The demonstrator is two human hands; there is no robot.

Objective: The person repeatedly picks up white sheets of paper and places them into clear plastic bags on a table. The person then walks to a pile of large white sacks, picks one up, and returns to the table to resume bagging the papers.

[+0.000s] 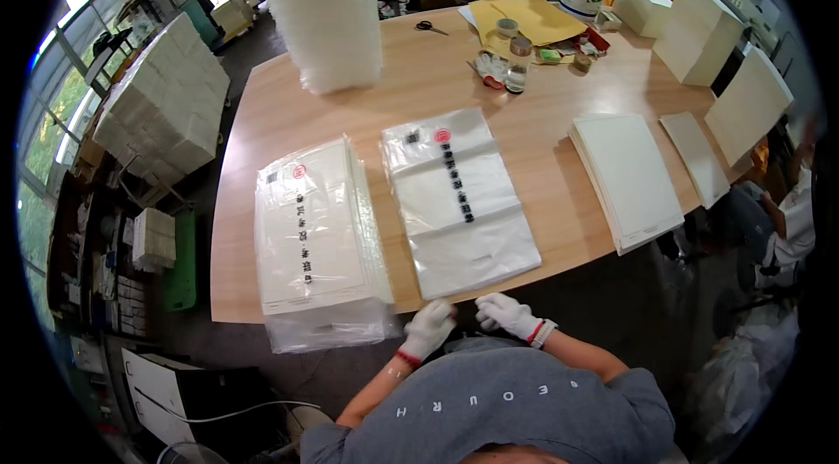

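Table with pale wood grain spans the view before me and carries the working materials. At its far left rises a tall translucent pile, well apart from my reach. Nearer, on the left, lies a pile of filled clear bags, its near end overhanging the table edge. Beside it, directly in front of me, a flat pile of printed plastic bags lies slightly askew, its near end close to the edge. Farther right rests a stack of white sheets. Smallest are my white-gloved hands: the left grip at the near end of the printed plastic bags, contact uncertain; the right grip just beside it. Both are narrow, fingers curled in; I cannot tell whether either pinches anything. In my judgement, the slick film calls for light pressure at a corner, rubbing a single layer free before any lift, while the other grip steadies the pile. Pulling hard would probably drag several layers askew together.
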